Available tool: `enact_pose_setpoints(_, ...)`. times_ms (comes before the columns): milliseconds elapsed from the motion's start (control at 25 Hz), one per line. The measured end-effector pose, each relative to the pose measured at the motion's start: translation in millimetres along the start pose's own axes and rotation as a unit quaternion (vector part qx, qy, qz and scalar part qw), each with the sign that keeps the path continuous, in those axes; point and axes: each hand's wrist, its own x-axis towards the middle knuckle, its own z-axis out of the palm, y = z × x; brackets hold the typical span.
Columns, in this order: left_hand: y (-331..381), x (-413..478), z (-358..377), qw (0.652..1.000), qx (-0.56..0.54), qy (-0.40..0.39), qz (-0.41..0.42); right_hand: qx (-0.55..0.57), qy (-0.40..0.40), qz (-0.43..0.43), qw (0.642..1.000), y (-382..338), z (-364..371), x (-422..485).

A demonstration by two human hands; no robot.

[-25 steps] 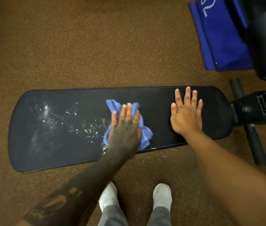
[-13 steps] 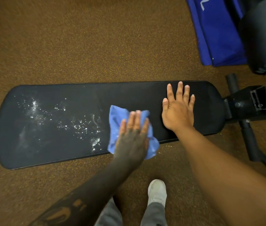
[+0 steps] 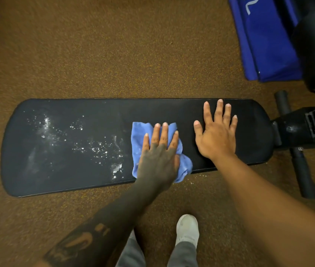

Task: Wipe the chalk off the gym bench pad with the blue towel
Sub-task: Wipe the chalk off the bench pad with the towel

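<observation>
While the blue towel [image 3: 143, 143] lies bunched on the bench pad [image 3: 102, 110], right of the pad's middle and reaching its near edge, my left hand [image 3: 157, 157] presses flat on top of it, fingers extended and spread, not closed around the cloth. Chalk [image 3: 95, 145] remains as white specks and smears over the pad's left half, ending just beside the towel. My right hand [image 3: 215, 135] rests palm down on bare pad just right of the towel, fingers splayed, gripping nothing. The two hands sit near each other, not touching. Both forearms reach forward from the lower edge. Half a second ago the towel sat nearer the pad's near edge; it is now slightly farther up. One white shoe [image 3: 187, 230] shows on the brown floor [image 3: 114, 54]; a blue bag [image 3: 264, 41] lies beyond the black bench frame [image 3: 303, 130].
</observation>
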Motion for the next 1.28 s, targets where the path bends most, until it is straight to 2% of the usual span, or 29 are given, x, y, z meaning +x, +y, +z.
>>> enact_pose_setpoints(80,-14.5,17.8,-2.8,1.0,0.011,0.011,0.003,-0.013,-0.013,-0.022,1.0,-5.8,0.1,-4.1)
enact_pose_setpoints(200,-77.4,50.0,-16.4,0.991,-0.016,0.04,-0.126,-0.027,-0.017,-0.056,0.998,-25.4,5.8,-17.6)
enact_pose_setpoints(280,-108.4,47.7,-21.6,0.983,-0.035,0.06,-0.172,-0.031,-0.02,-0.051,0.998,-32.6,7.7,-21.4)
enact_pose_setpoints(400,-99.8,15.7,-20.8,0.973,-0.095,0.071,-0.197,-0.038,-0.018,-0.043,0.998,-32.5,7.2,-21.1)
enact_pose_setpoints(520,-76.6,4.8,-13.4,0.985,-0.056,0.033,-0.161,-0.039,-0.016,-0.042,0.998,-32.8,7.9,-20.8)
enact_pose_setpoints(720,-103.3,53.8,-17.8,0.995,0.021,0.037,-0.086,-0.037,-0.018,-0.038,0.998,-33.8,6.4,-20.6)
enact_pose_setpoints(880,-126.6,44.5,-18.6,0.99,-0.021,0.051,-0.128,-0.031,-0.018,-0.042,0.998,-34.0,6.4,-21.4)
enact_pose_setpoints(1000,-112.9,7.9,-15.2,0.987,-0.043,0.04,-0.151,-0.036,-0.019,-0.037,0.998,-35.4,5.2,-21.0)
enact_pose_setpoints(1120,-99.3,7.8,-15.9,0.99,-0.043,0.027,-0.134,-0.036,-0.026,-0.033,0.998,-48.9,5.6,-17.5)
enact_pose_setpoints(1280,-117.9,33.5,-18.9,0.996,-0.003,0.028,-0.089,-0.034,-0.025,-0.033,0.999,-63.0,8.5,-13.7)
